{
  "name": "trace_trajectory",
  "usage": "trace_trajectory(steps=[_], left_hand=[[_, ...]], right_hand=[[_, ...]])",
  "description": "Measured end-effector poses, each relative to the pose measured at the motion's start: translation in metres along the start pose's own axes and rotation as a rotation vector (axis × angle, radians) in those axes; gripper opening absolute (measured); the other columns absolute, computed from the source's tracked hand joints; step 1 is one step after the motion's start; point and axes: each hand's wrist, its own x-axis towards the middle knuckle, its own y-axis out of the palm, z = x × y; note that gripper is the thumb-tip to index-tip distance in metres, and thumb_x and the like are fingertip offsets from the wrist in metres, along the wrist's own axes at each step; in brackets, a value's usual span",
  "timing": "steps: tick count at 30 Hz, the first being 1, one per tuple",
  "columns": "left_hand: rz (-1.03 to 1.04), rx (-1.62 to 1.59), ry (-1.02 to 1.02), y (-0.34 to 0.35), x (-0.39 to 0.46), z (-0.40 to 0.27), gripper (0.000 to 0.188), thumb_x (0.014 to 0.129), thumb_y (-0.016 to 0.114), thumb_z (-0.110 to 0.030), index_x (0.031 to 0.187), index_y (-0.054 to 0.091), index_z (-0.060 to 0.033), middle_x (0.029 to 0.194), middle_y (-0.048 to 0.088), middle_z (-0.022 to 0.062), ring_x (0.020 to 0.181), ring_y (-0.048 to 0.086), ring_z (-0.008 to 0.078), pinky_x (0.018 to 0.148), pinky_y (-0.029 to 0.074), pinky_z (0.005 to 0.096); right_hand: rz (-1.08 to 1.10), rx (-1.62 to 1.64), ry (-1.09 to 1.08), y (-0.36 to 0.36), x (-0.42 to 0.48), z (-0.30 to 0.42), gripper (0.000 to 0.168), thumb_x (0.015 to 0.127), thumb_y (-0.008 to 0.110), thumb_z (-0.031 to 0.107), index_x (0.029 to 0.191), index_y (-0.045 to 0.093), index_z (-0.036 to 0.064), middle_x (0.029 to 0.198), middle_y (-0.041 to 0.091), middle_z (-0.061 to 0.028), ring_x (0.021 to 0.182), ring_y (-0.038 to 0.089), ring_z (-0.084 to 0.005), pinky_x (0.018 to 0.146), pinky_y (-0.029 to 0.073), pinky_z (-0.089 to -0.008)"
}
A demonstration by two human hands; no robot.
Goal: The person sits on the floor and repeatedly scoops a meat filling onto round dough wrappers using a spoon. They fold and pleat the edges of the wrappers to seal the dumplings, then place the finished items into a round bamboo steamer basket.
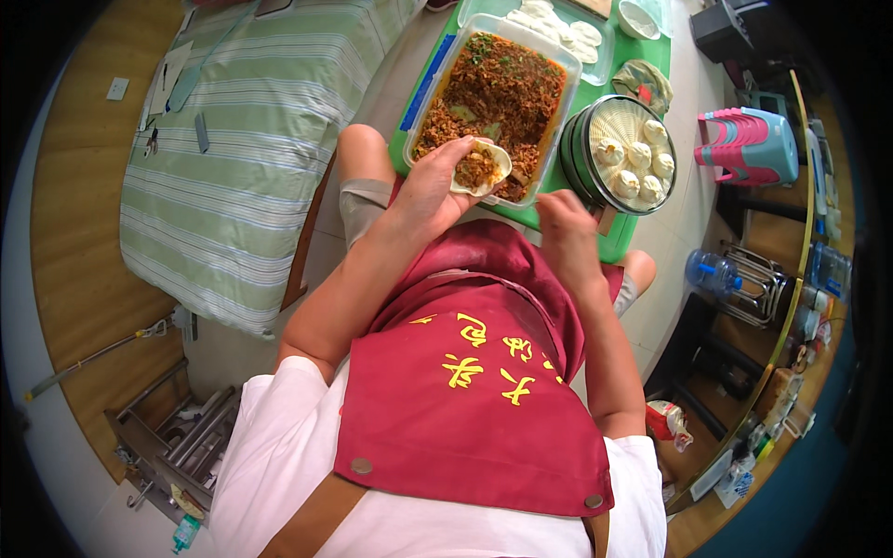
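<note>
My left hand (434,183) holds a round dough wrapper (501,159) cupped in its fingers, with minced reddish-brown filling (477,169) heaped in the middle. It is over the near edge of a clear plastic container (573,77) of the same filling, flecked with green bits. My right hand (568,234) is blurred, fingers curled, just off the container's near right corner. Whether anything is between its fingers cannot be made out. To the right, a round steamer (614,183) bears several pleated buns (639,155) on a pale mesh liner.
All this stands on a green table (617,244). Behind are a tray of dough rounds (584,42), a white bowl (638,19) and a crumpled cloth (643,84). A striped bed (251,153) is left; stacked stools (750,146) and a water bottle (711,270) are right.
</note>
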Motion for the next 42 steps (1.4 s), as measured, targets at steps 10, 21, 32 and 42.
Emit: trace_trajectory(steps=[10, 21, 32, 42], left_hand=[[0.145, 0.265, -0.041, 0.012, -0.023, 0.027, 0.026, 0.108, 0.056, -0.019, 0.126, 0.06, -0.0009, 0.117, 0.069, 0.0084, 0.104, 0.068, 0.0154, 0.093, 0.057, 0.0341], [0.089, 0.478, -0.007, 0.026, -0.028, 0.04, 0.025, 0.106, 0.061, -0.016, 0.124, 0.06, 0.0006, 0.112, 0.068, 0.0071, 0.098, 0.068, 0.0132, 0.089, 0.058, 0.0297], [0.204, 0.694, -0.018, 0.034, -0.033, 0.037, 0.021, 0.108, 0.058, -0.019, 0.12, 0.062, -0.0025, 0.104, 0.067, 0.0021, 0.093, 0.064, 0.0077, 0.081, 0.055, 0.0252], [0.247, 0.884, 0.019, 0.031, -0.03, 0.036, 0.023, 0.109, 0.054, -0.022, 0.116, 0.063, -0.0019, 0.103, 0.066, 0.001, 0.093, 0.06, 0.0064, 0.082, 0.051, 0.0252]], right_hand=[[-0.044, 0.287, 0.136, -0.034, -0.002, 0.018, 0.029, 0.096, 0.064, 0.003, 0.125, 0.065, -0.002, 0.104, 0.069, -0.0138, 0.081, 0.068, -0.0216, 0.07, 0.055, -0.0311], [0.054, 0.696, 0.489, -0.018, -0.001, 0.019, 0.02, 0.096, 0.074, 0.01, 0.108, 0.069, -0.005, 0.08, 0.068, -0.0017, 0.07, 0.062, -0.0073, 0.062, 0.051, -0.0261], [-0.083, 0.375, 0.135, -0.03, 0.005, 0.037, 0.028, 0.088, 0.074, -0.001, 0.114, 0.067, -0.003, 0.091, 0.067, -0.0135, 0.082, 0.07, -0.027, 0.072, 0.055, -0.0347], [-0.089, 0.108, -0.059, -0.033, -0.009, 0.033, 0.036, 0.087, 0.073, -0.002, 0.122, 0.063, -0.002, 0.095, 0.065, -0.0143, 0.078, 0.068, -0.0287, 0.071, 0.056, -0.037]])
